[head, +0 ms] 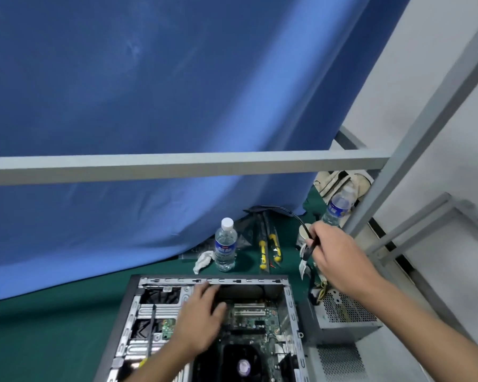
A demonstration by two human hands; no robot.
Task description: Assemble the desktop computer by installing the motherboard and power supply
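While the board already lies inside the case, the supply does not, so the risks gather on the right side.

Case (291, 304): open side up on the green mat (53, 326), at the near edge, its far rim towards the blue cloth (149, 106).
Board (257, 323): flat inside the case, towards its right wall; whether it is screwed down cannot be told.
Supply (345, 315): outside, on the mat, just beside the case's right wall; not yet fitted.
Left hand (202, 318): fingers spread flat and loose, gripping nothing, resting over the board near the case's far rim.
Right hand (340, 257): fingers pinched shut on a black cable (293, 213), raised above the supply.
Cable: it arcs away towards the cloth; which end joins the supply is hidden behind the hand.
Risk, snag: drawn further, the cable could likely sweep the two screwdrivers (268, 249) or tip the near bottle (225, 245), which stands close beyond the case's far rim.
Risk, water: a bottle falling that way could land in the open case and on the board; its cap looks on.
Risk, pressure: the left palm leaning on the board could flex it or bend parts.
Risk, strain: lifting by the cable could stress its plug or drag the supply against the case wall.
Second bottle (338, 205): at the mat's far right, near the frame post (414, 150), clear of the cable.
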